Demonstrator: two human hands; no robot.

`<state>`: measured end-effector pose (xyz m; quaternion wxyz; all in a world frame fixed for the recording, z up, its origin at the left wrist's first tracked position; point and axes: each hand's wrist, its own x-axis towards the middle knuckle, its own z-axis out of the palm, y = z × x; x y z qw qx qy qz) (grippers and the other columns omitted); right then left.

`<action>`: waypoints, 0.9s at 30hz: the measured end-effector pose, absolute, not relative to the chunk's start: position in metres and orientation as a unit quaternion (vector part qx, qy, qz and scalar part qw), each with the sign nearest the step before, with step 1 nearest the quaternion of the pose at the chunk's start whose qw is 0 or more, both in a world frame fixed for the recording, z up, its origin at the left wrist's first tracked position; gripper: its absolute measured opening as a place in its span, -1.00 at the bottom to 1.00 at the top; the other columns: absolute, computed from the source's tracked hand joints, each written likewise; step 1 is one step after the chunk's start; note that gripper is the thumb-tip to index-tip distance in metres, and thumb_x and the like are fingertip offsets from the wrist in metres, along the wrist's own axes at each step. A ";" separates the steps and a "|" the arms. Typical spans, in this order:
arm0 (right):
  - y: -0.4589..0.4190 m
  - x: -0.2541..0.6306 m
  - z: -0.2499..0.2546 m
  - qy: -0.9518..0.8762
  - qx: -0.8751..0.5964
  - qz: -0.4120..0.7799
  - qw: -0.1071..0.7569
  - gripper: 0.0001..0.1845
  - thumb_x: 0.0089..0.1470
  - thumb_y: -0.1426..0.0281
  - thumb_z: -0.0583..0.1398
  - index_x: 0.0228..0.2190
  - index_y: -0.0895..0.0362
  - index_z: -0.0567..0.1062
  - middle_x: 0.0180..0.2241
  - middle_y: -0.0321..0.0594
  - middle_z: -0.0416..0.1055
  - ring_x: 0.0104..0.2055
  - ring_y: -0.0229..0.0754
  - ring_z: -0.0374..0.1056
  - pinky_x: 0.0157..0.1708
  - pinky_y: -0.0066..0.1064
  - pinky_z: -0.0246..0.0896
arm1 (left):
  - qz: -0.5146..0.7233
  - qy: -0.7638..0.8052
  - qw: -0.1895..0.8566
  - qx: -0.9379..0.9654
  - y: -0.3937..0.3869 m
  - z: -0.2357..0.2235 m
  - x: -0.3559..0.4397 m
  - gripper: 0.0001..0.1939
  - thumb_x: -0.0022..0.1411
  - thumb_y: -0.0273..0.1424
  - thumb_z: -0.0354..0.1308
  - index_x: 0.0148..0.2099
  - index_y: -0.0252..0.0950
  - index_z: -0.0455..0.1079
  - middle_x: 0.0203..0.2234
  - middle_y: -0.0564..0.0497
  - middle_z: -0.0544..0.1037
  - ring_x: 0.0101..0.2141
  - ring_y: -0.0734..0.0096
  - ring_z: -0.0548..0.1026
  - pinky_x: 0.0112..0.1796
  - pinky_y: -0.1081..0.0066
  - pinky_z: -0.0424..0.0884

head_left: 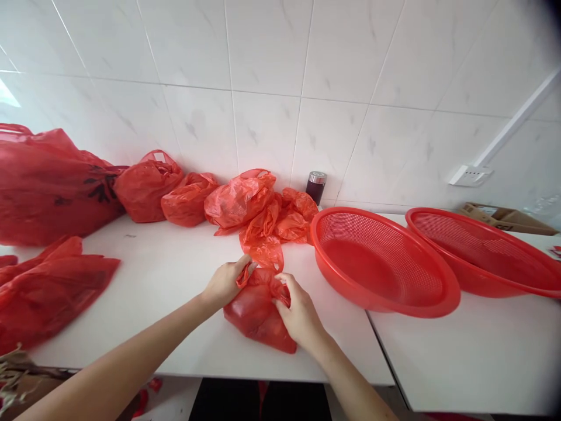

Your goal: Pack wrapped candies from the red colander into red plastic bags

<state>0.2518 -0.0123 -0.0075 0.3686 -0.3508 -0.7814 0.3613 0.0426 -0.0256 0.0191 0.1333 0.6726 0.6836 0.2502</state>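
Note:
A filled red plastic bag [262,313] rests on the white table in front of me, its top edge pulled apart between my hands. My left hand [227,283] pinches the bunched plastic at the bag's left side. On the opposite side, my right hand [300,310] grips the rim with thumb and fingers. What lies inside the bag cannot be made out through the plastic. Just behind it, a crumpled red bag [263,248] trails toward the other bags by the wall.
Several red bags [240,200] line the wall, with a large one [52,187] at far left. A dark flask [316,186] stands behind two red perforated baskets [381,304] [477,280]. Further right are a cardboard box [512,221] and a wall socket [471,175]. A seam splits the tables.

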 end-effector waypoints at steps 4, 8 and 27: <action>0.005 0.257 -0.012 -0.778 -0.363 0.383 0.341 -0.72 0.05 0.52 0.07 -0.17 0.06 0.37 -0.15 -0.22 0.44 -0.13 -0.16 0.40 -0.09 -0.30 0.27 | 0.200 0.717 0.129 0.655 -0.005 0.015 0.040 -0.66 0.36 -0.16 -0.11 -0.38 -0.22 0.27 -0.60 0.11 0.35 -0.54 0.42 0.35 -0.42 0.39 0.28; 0.016 0.259 -0.020 -0.808 -0.418 0.282 0.304 -0.79 0.11 0.47 0.05 -0.20 0.05 0.36 -0.15 -0.22 0.45 -0.16 -0.14 0.39 -0.18 -0.32 0.23 | 0.160 0.757 0.131 0.619 0.020 0.006 0.043 -0.69 0.32 -0.19 0.05 -0.12 -0.34 0.40 -0.31 -0.01 0.51 -0.35 0.40 0.48 -0.28 0.28 0.45; 0.003 0.263 -0.026 -0.844 -0.376 0.123 0.363 -0.74 0.05 0.62 0.02 -0.52 0.07 0.07 -0.48 -0.30 0.20 -0.41 -0.22 0.11 -0.43 -0.46 -0.03 | 0.326 0.760 0.092 0.555 -0.015 -0.001 0.040 -0.65 0.36 -0.13 -0.18 -0.43 -0.17 0.16 -0.69 0.15 0.23 -0.59 0.37 0.32 -0.46 0.43 0.17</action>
